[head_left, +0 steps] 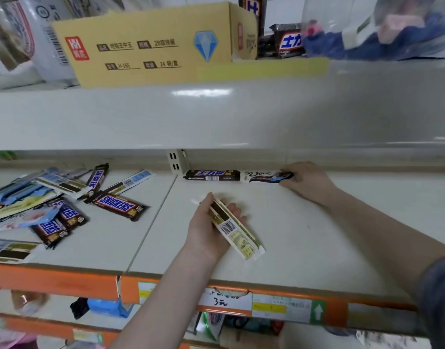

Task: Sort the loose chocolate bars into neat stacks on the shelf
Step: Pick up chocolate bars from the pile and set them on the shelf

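Brown Snickers bars (119,206), white Dove bar (263,176), orange shelf edge (52,280).

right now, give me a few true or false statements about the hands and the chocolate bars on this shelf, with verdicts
1. The left hand holds a white bar with its barcode side up. True.
2. The right hand holds nothing. False: it grips the end of the Dove bar at the back of the shelf.
3. The Dove bar lies end to end with a dark bar. True.
4. The loose pile lies right of both hands. False: it is on the left.
5. The cardboard box sits on the shelf above. True.
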The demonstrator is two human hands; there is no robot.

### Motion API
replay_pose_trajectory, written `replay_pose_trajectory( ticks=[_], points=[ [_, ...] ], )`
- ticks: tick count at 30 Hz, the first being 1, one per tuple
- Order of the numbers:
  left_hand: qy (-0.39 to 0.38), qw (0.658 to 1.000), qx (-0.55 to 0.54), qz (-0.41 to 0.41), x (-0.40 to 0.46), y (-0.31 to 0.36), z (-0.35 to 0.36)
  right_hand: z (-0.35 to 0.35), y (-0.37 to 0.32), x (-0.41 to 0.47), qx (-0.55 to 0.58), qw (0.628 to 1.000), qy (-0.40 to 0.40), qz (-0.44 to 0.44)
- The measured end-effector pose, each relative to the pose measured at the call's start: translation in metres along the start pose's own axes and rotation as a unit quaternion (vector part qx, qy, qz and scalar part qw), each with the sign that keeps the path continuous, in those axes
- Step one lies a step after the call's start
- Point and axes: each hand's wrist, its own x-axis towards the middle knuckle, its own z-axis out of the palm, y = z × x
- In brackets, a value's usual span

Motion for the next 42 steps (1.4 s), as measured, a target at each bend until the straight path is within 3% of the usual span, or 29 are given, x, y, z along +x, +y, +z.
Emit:
replay_pose_trajectory(
  ticks=[5,12,17,24,28,33,42],
  points=[
    [-0.002,1.000,-0.015,-0.001,-0.008,0.000,0.008,-0.018,-0.032,-0.047,0.053,0.997,0.055,0.004],
    [0.011,1.000,-0.019,0.005,-0.008,-0.028,0.034,-0.036,-0.049,-0.124,0.163,0.986,0.024,0.041],
    [0.003,1.000,-0.020,-0.005,-0.003,-0.074,0.065,-0.060,-0.027,-0.154,0.175,0.983,-0.046,-0.006],
    [0.014,0.998,-0.062,0.001,0.004,-0.154,0.122,-0.098,0.037,-0.182,0.149,0.988,-0.009,-0.037],
    [-0.031,0.999,0.030,0.001,0.001,-0.185,0.135,-0.121,0.072,-0.192,0.190,0.982,0.016,0.002],
    [-0.071,0.982,0.173,0.041,-0.001,-0.191,0.134,-0.132,0.102,-0.193,0.348,0.932,0.030,0.094],
    [-0.037,0.976,0.201,0.070,0.001,-0.185,0.130,-0.134,0.105,-0.181,0.308,0.948,-0.018,0.080]
  ],
)
